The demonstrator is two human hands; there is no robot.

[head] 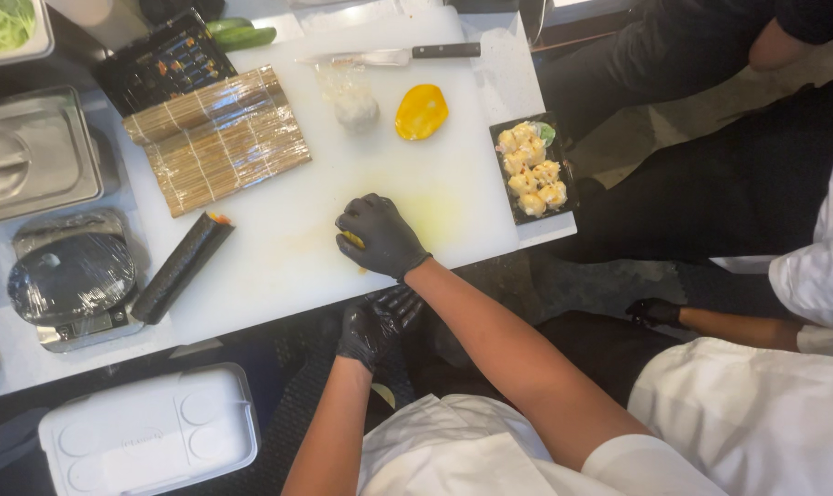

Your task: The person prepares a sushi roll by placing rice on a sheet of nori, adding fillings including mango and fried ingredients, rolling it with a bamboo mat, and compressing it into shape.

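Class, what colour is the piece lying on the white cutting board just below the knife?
The piece is yellow-orange, seen best in the head view, beside the wrapped rice ball.

Right hand (380, 237) gloved black, cupped over yellow piece (352, 241) on white board (288, 248). Left hand (372, 323) below board edge. Nearby: roll (182, 266), mat (216, 138), knife (393, 55), mango half (422, 111).

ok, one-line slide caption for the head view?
Gloved right hand presses a yellow piece on the white cutting board; left hand below board edge.

Left of my board a black tray (164, 60) with coloured print; right, a black sushi tray (532, 167); below, a white lidded box (148, 432)
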